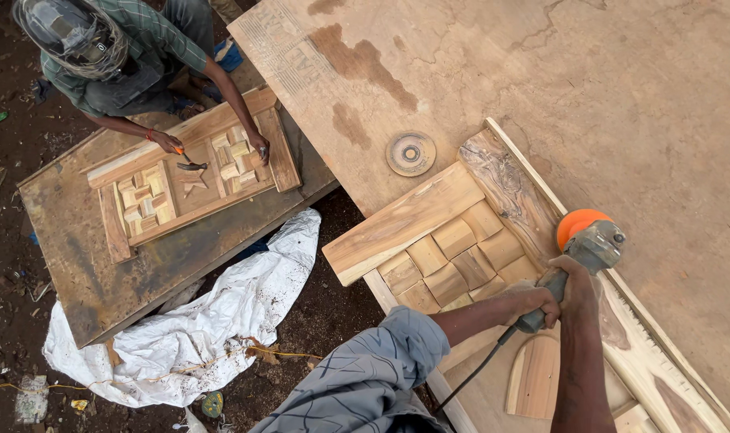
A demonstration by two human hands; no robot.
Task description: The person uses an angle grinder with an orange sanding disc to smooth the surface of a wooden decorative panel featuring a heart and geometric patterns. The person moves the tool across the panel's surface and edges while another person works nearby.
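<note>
1. Head view looks down on a person's two bare hands working an angle grinder (587, 240) at the right of the frame; the tool has a grey body and an orange guard, and it sits on the dark-grained rail of a carved wooden door panel (453, 248)
2. Left hand (533, 301), coming out of a grey-blue sleeve (373, 373), is wrapped tight around the rear handle of the grinder, fingers closed on it; a black power cord (481, 365) runs from that handle down toward the bottom of the frame
3. Right hand (569, 277) is clamped over the grinder body just behind the orange guard; its forearm rises from the bottom edge at lower right
4. Door panel lies on a large dusty plywood sheet (622, 96) filling the upper right; its raised square blocks sit left of the hands, touching one another
5. Loose sanding disc (411, 153) lies flat on the plywood, just above the panel and well apart from the grinder
6. Upper left: another person (116, 56) crouches over a second wooden panel (192, 180) resting on a dark board (76, 265), one hand holding a hammer (187, 163), the other pressing a block
7. White plastic sheet (212, 321) lies crumpled on the dirt between the two work surfaces
</note>
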